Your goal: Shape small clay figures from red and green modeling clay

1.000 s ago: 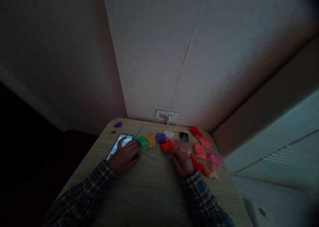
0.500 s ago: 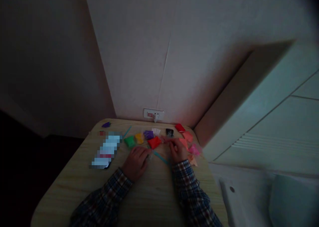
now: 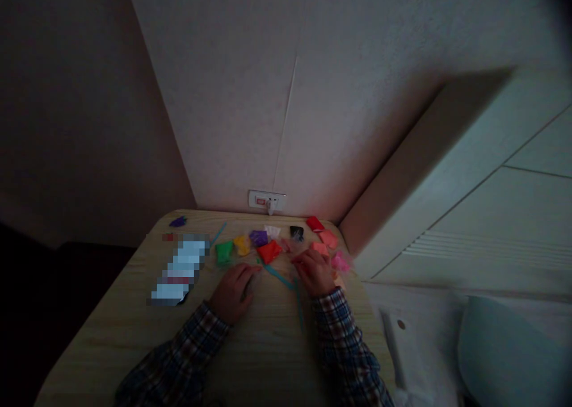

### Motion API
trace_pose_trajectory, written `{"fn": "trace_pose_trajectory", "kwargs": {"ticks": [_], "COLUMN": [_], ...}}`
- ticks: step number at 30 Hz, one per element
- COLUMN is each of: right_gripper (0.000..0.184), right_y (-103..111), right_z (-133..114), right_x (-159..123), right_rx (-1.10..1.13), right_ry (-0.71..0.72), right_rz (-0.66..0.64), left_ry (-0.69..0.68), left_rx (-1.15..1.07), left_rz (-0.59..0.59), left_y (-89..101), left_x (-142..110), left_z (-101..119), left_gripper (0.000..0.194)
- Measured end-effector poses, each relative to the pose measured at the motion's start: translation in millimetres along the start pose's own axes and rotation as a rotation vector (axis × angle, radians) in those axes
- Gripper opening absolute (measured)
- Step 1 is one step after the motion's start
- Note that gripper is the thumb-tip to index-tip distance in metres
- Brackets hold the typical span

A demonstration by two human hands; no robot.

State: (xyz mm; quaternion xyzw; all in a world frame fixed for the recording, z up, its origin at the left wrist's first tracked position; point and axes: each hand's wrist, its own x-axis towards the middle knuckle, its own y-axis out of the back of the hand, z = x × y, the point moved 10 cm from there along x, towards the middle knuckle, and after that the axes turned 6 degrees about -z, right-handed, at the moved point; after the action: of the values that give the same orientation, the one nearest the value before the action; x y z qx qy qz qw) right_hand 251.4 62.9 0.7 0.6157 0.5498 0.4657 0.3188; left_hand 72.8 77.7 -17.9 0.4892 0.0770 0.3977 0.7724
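My left hand (image 3: pixel 233 290) is curled low over the table, with what looks like a clear plastic wrapper (image 3: pixel 254 283) at its fingers. My right hand (image 3: pixel 316 272) has its fingers bent together; whatever they hold is hidden. Small soft packets lie around the hands: a green packet (image 3: pixel 224 253), a yellow packet (image 3: pixel 242 245), a purple packet (image 3: pixel 258 238), a red packet (image 3: pixel 269 252) and a white packet (image 3: pixel 272 231). Beyond my right hand are a black packet (image 3: pixel 297 232) and a salmon packet (image 3: pixel 319 249). A blue strip (image 3: pixel 279 277) lies between my hands.
A phone with a blurred screen (image 3: pixel 181 270) lies on the left of the wooden table (image 3: pixel 111 329). A dark purple piece (image 3: pixel 178 221) sits at the far left corner. Pink (image 3: pixel 341 261) and red (image 3: pixel 315 223) packets lie rightward. Behind stands a wall with a socket (image 3: pixel 267 200).
The whole view has shifted, moving the table slightly left in the picture. My right fingers have drawn a little nearer and away from the pinkish packet. My left hand stays low near the same spot.
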Motion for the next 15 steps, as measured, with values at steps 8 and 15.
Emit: {"fn": "trace_pose_trajectory", "kwargs": {"ticks": [8, 15], "right_gripper": [0.011, 0.013], "right_y": [-10.1, -40.7], "right_z": [-3.4, -11.0], "right_x": [-57.1, -56.7], "right_rx": [-0.183, -0.275], "right_ry": [-0.152, -0.277], "right_rz": [-0.02, -0.013], "left_ry": [-0.024, -0.036], "left_rx": [0.022, 0.01], "left_rz": [0.04, 0.077], "left_y": [-4.7, -3.4], "left_x": [-2.5, -1.9], "left_z": [-2.4, -0.3], "left_gripper": [0.05, 0.047]}}
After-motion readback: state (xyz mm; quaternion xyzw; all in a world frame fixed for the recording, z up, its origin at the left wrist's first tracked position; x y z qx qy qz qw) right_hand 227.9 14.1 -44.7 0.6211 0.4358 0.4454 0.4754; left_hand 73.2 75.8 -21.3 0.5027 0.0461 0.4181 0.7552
